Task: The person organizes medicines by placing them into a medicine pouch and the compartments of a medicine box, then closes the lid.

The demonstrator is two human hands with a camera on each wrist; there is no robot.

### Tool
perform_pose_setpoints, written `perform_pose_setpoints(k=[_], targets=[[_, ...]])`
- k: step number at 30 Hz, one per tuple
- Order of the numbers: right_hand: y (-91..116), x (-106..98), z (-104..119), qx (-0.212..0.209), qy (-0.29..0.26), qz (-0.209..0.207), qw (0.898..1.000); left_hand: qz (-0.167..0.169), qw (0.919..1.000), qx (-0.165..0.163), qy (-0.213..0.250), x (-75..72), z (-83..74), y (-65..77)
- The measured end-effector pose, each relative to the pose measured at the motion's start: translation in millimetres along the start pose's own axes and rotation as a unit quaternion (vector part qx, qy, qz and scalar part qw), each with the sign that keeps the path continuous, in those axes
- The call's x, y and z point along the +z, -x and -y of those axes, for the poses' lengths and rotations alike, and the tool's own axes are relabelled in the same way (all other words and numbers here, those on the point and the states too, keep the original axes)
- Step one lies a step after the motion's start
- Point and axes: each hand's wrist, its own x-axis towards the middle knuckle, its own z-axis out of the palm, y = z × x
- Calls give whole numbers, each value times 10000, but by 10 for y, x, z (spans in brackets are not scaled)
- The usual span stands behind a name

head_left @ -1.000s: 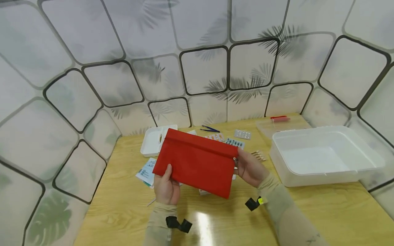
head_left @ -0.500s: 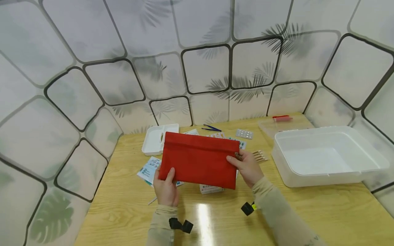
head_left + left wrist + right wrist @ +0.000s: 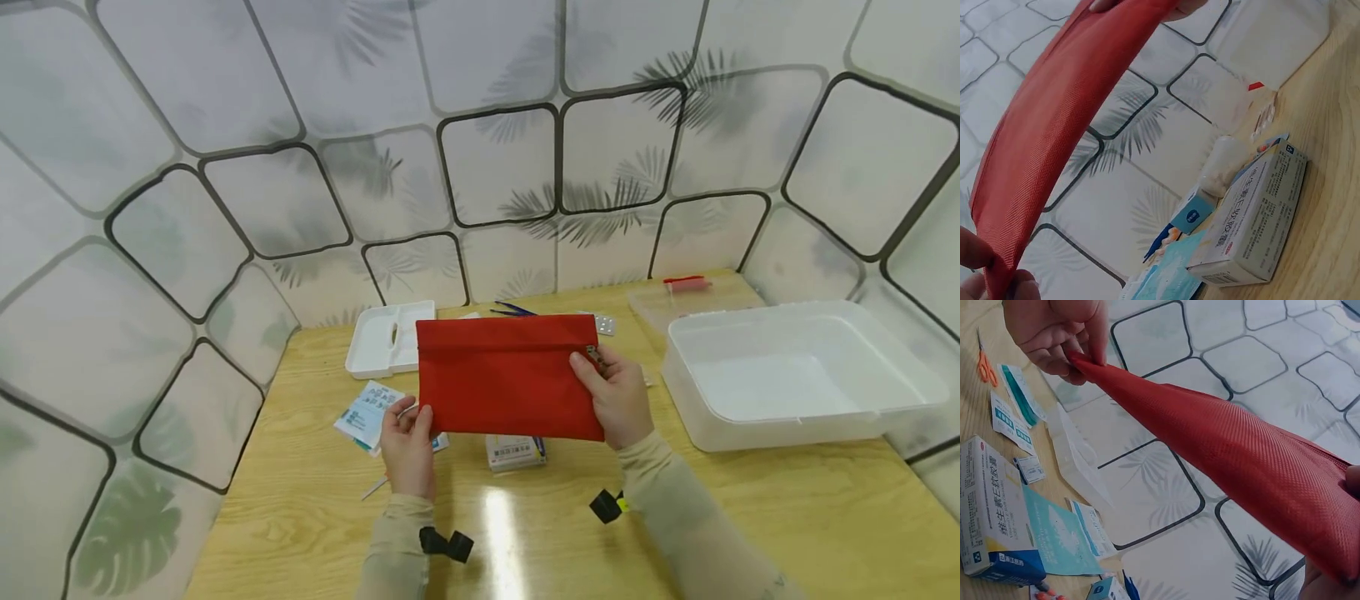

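A flat red zip pouch (image 3: 510,383) is held up level above the table, its zipper along the upper part. My left hand (image 3: 408,450) pinches its lower left corner between thumb and fingers, also plain in the left wrist view, where the pouch (image 3: 1066,112) slants upward. My right hand (image 3: 626,404) grips the right edge near the zipper pull (image 3: 595,357), thumb on the front face. Below the pouch lies a white medicine box (image 3: 516,454). Most small items behind the pouch are hidden in the head view.
A white plastic bin (image 3: 750,429) stands at right, a clear lid (image 3: 652,302) behind it. At left are a white tray (image 3: 371,346) and sachets (image 3: 367,412). Tweezers (image 3: 512,308) and a blister pack (image 3: 604,325) lie at the back. Orange-handled scissors (image 3: 986,367) show in the right wrist view.
The pouch has gone from tilted to level and shifted slightly right. My right thumb has come onto its front. The medicine box beneath shows more.
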Motion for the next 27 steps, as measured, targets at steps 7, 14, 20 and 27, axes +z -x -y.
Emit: perform_pose_setpoints(k=[7, 14, 20, 27], targets=[[6, 108, 125, -1276, 512, 128, 9904, -339, 9762, 1650, -1363, 135, -83, 58], [42, 305, 144, -2825, 1055, 524, 9520, 1161, 8889, 4153, -1547, 435, -378, 369], [138, 400, 91, -3748, 1712, 741, 9081, 1976, 8449, 4759, -1437, 696, -464, 587], [219, 455, 24, -4683, 1965, 840, 8573, 1471, 8462, 4861, -1611, 746, -397, 648]])
